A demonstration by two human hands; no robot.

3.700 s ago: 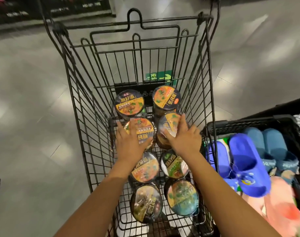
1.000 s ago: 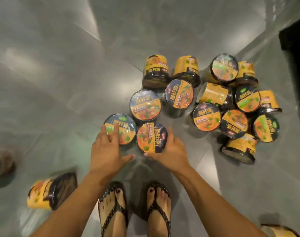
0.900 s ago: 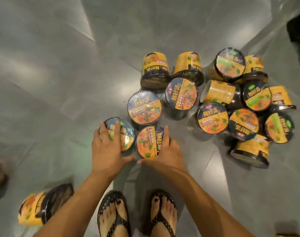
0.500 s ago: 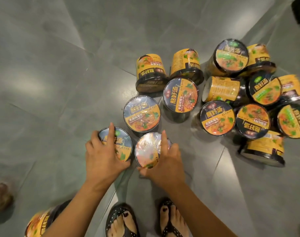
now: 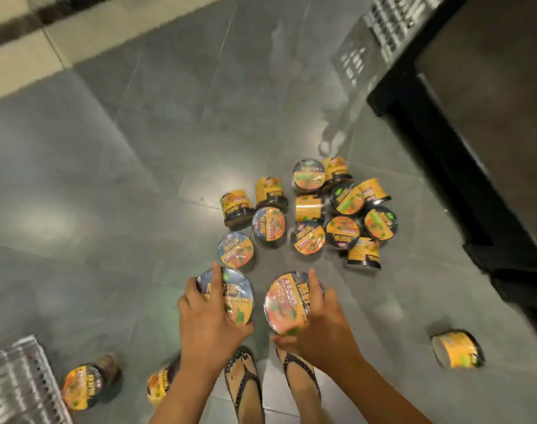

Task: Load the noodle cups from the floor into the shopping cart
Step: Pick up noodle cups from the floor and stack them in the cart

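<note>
Floor open leftward; left hand grips blue cup, right hand orange cup.

- With the left hand, now grips the blue-lidded cup and holds it off the floor, where it stood half a second ago.
- With the right hand, likewise lifts the red-lidded cup, fingers over the lid, thumb at the near rim.
- Leaves bare tile in front of the pile of noodle cups.
- Looks down from higher than before.
- Brings into view a dark fixture at right, a pale wire grid at lower left, and a fallen cup.
</note>
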